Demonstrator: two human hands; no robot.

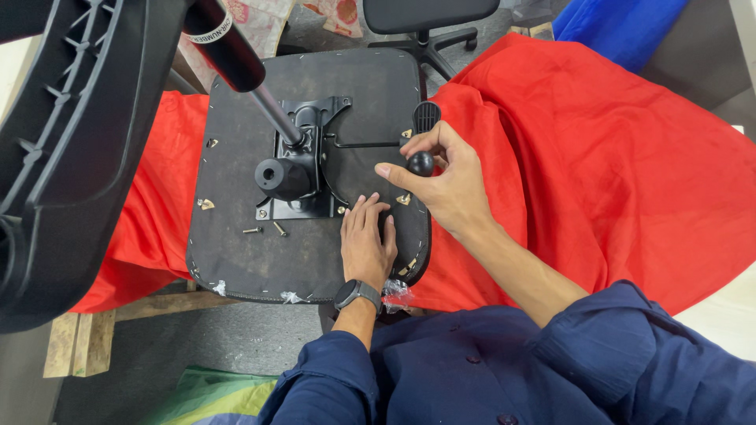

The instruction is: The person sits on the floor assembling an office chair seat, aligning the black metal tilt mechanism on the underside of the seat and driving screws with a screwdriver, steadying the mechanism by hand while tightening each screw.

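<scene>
An upturned black chair seat (236,252) lies on a table covered by a red cloth (614,157). A black metal tilt mechanism (303,169) is fixed at its middle, with a gas cylinder (236,55) rising from it toward the camera. My left hand (366,240) lies flat on the seat's underside, just right of the mechanism, a dark watch on its wrist. My right hand (441,177) pinches the round black knob (420,164) of a lever at the seat's right edge. Two loose screws (266,230) rest on the seat below the mechanism.
A large black plastic chair part (71,149) fills the left edge, close to the camera. Another office chair's base (429,35) stands behind the table. A blue cloth (622,27) lies at the top right. Wooden boards (79,342) show under the table at lower left.
</scene>
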